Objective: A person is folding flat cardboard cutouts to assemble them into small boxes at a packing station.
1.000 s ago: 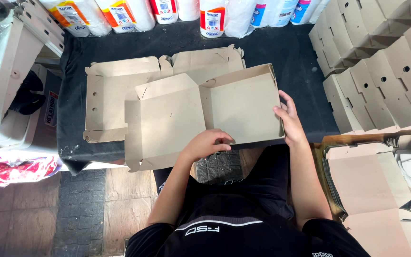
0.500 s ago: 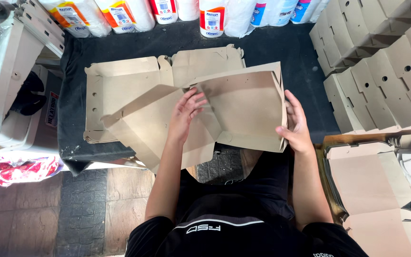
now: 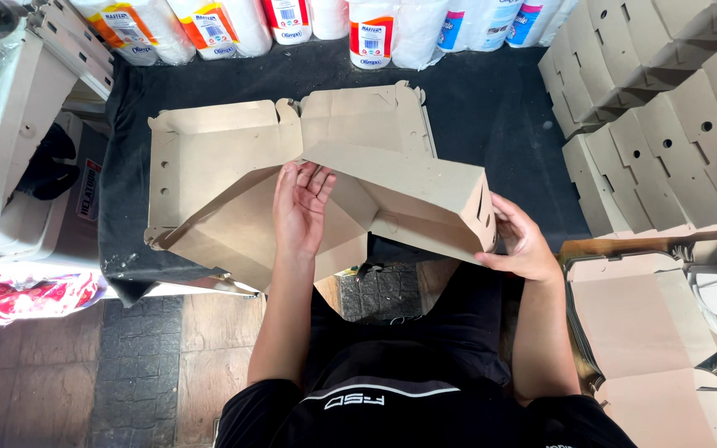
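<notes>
Over black table: left hand flat inside cardboard box; right hand grips edge.

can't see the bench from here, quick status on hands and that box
Left hand open, palm against the half-folded cardboard box. Right hand grips its right end. Flat box blank lies beneath.

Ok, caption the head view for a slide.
Left hand and right hand fold a brown cardboard box over a black table.

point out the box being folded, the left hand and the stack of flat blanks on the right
cardboard box (image 3: 408,199), head view, on its raised side panel
left hand (image 3: 299,209), head view, on the open palm
right hand (image 3: 521,242), head view, on the back of the hand
flat blanks (image 3: 632,311), head view, on the top sheet
</notes>
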